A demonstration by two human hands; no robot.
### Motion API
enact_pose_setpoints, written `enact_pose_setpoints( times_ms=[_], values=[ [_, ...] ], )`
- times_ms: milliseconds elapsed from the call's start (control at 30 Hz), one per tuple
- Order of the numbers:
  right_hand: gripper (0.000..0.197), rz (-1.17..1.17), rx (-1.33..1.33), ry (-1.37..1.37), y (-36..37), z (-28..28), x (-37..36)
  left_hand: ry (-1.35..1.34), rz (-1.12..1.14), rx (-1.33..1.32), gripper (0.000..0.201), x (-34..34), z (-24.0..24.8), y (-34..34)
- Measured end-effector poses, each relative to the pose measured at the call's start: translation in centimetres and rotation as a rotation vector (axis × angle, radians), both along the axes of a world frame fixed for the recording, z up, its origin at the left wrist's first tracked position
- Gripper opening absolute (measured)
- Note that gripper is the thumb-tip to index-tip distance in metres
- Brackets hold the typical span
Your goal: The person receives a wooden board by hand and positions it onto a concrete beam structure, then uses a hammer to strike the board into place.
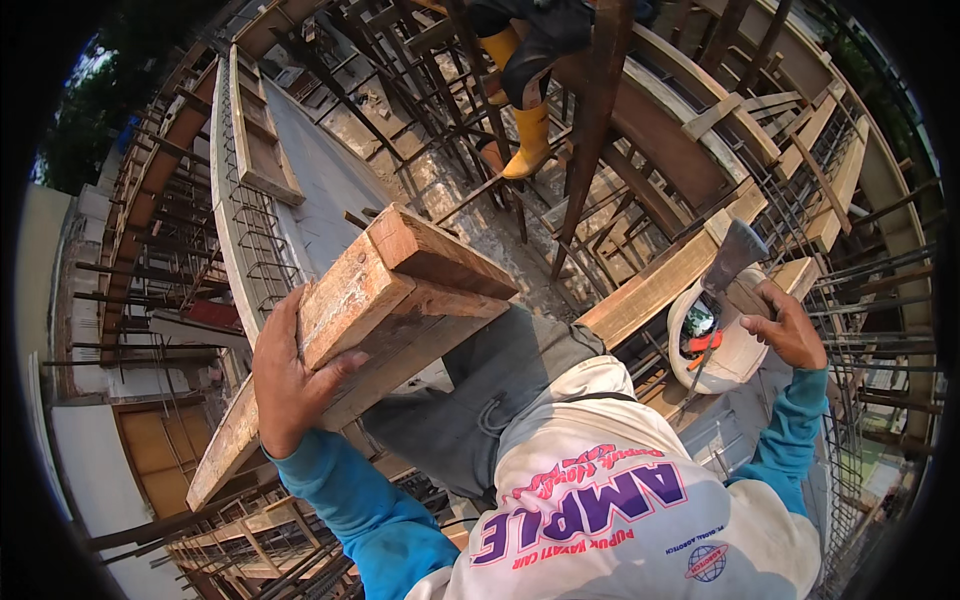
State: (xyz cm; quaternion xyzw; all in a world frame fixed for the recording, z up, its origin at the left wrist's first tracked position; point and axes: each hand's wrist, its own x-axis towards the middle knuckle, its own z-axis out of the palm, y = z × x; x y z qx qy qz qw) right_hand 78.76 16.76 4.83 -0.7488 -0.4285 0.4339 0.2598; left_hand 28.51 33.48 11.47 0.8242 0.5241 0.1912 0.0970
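My left hand [300,365] is wrapped round the near edge of a nailed timber piece [350,300], thumb on one face and fingers on the outer side. The timber is tilted across my lap, its block-like end pointing away. On the right, my right hand [793,325] is closed round a hatchet [738,256] with a flared grey steel blade; most of its handle is hidden. Just below the blade sits a white round container [725,362] with an orange-red item [703,344] and other small things in it.
Ahead, another person's yellow boots [532,140] stand among upright props and rebar. A long plank [650,280] runs beside my leg. Formwork with a rebar cage [262,235] curves along the left. Rebar rods [890,340] stick out at the right. Gaps open downward between the boards.
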Motion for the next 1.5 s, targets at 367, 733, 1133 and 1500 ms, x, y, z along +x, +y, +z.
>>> enact_pose_setpoints(
  times_ms=[367, 733, 1133, 1500],
  values=[
    [0.037, 0.480, 0.936, 0.324, 17.9, -5.3, -17.7, 0.058, 0.084, -0.057, 0.081, -0.2, 0.3, 0.1],
    [0.034, 0.597, 1.009, 0.484, 21.1, -4.3, -18.9, -0.053, 0.137, -0.156, 0.083, 0.0, 0.2, 0.1],
    [0.026, 0.689, 1.148, 0.421, 22.5, -5.7, -18.9, -0.101, 0.158, -0.197, 0.084, 0.2, 0.4, -0.7],
    [0.031, 0.773, 0.991, 0.461, 22.2, -5.6, -18.6, -0.030, 0.185, -0.134, 0.083, -0.5, 0.2, -0.5]
  ],
)
